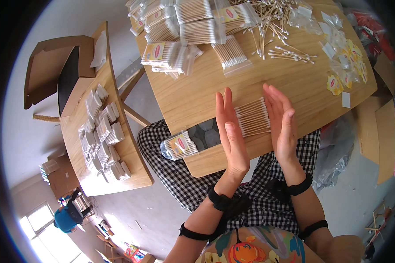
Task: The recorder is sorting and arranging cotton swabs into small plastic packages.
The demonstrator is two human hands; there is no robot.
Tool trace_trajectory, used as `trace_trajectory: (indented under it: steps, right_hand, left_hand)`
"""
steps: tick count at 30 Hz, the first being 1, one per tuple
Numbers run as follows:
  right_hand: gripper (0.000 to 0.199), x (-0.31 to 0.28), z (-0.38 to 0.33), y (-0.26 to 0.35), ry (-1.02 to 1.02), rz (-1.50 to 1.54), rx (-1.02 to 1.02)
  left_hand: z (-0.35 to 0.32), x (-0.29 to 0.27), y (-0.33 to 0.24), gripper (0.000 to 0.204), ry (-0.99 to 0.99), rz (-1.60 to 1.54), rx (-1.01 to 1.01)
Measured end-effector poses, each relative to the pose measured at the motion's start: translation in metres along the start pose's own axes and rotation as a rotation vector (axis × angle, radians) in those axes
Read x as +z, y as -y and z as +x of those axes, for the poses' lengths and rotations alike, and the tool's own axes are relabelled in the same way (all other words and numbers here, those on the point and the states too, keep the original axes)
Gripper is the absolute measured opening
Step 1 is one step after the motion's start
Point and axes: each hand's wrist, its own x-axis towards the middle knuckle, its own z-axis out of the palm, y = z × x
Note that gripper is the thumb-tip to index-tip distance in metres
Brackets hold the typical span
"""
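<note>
A flat, even row of cotton swabs (253,117) lies on the wooden table between my two hands. My left hand (231,136) is upright at one end of the row, its fingers straight and its palm turned inward. At the other end my right hand (281,125) faces it, with the fingers stretched out. Whether the palms press on the swab tips cannot be made out. Left of my left hand, a clear bag of swabs with a yellow card (178,145) rests at the table edge, beside a dark grey padded piece (206,134).
Filled swab packets (164,55) are stacked at the far left, with an open-ended packet (231,53) near them. Loose swabs (272,17) are heaped at the back. Yellow cards and clear bags (346,61) lie right. Another table (131,168) holds packets and an open carton (81,83).
</note>
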Motion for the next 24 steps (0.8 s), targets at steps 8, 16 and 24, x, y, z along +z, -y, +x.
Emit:
trace_trajectory:
  steps: [8,16,24]
  right_hand:
    - [0.08,-0.01,0.007,0.001,-0.064,-0.053,-0.005]
    - [0.079,-0.018,0.004,-0.002,-0.051,-0.078,-0.032]
    - [0.082,-0.02,0.003,0.0,-0.023,-0.13,-0.04]
  left_hand:
    - [-0.015,-0.006,0.005,0.105,0.395,1.424,0.247]
    - [-0.013,-0.007,0.008,0.109,0.465,1.588,0.281]
    - [-0.003,-0.013,-0.007,0.079,0.205,0.746,0.165]
